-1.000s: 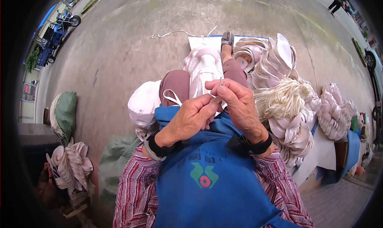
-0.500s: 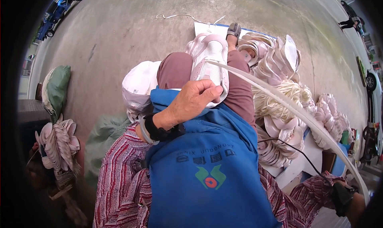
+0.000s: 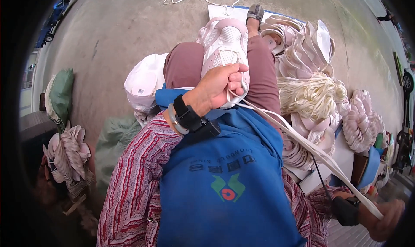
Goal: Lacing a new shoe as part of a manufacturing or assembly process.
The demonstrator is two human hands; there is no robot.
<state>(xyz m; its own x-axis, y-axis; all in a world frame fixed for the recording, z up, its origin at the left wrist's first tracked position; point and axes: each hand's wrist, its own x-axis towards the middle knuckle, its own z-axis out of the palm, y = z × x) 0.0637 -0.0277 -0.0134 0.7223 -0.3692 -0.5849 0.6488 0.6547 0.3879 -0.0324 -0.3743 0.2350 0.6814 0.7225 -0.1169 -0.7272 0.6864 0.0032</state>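
A person's left hand (image 3: 222, 86), fingers curled closed (what they pinch is hidden), rests on a white-and-pink shoe (image 3: 224, 38) between the thighs, while the blurred right hand (image 3: 384, 221), well out to the side, clamps white laces (image 3: 317, 151) stretching from it. Cream cords (image 3: 304, 95) lie heaped beside the right leg (image 3: 263, 69).

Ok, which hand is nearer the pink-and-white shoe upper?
Left. The left hand is curled over the near part of the shoe upper; the right hand is well away, toward the lower right, gripping the stretched white lace.
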